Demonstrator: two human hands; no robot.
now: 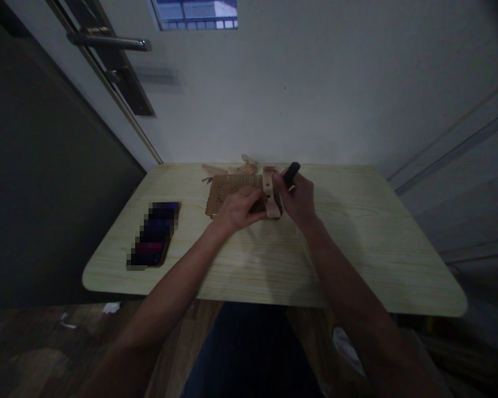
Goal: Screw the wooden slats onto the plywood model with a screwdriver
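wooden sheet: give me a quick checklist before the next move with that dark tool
1. Wooden sheet lies flat on the table: ok.
2. Left hand rests on the sheet: ok.
3. Right hand is closed around the dark tool: ok.
4. Where the tool's working end meets the wooden strip: cannot tell, it is hidden by the hand and the light is dim.
5. Left hand's fingers are apart from the tool's working end: cannot tell, they lie right beside the strip.
6. Phone lies well apart on the left of the table: ok.
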